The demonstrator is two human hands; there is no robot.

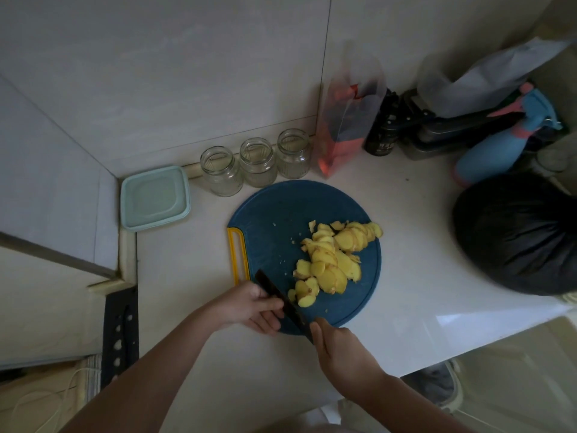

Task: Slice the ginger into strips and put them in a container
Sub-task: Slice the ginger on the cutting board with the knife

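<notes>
A: Ginger, where?
B: Ginger (334,260) is on the right half of the round blue board (274,214). Pale yellow slices lie overlapped in a loose band from the board's right edge down toward its front edge. A few crumbs lie to the left of the pile.

A: Board position?
B: Mid-counter (406,276), with its yellow handle on the left side.

A: Hands?
B: Right hand (340,348) is at the board's front edge, fingers wrapped round the handle of the knife (271,287). The dark blade runs up and left from it, just left of the nearest slices. Left hand (253,307) is at the board's front-left edge. Its thumb lies on the blade and its fingers curl beneath, so it reads as a pinch on the blade.

A: Container?
B: The teal container (155,198) sits lidded in the counter's back-left corner, well apart from the ginger. Three jars (259,162) stand open along the back edge, just behind the board.

A: Other items?
B: Plastic bag (346,120) at the back edge. Spray bottle (499,148) in the back-right corner. Black bag (518,232) at the right edge.
</notes>
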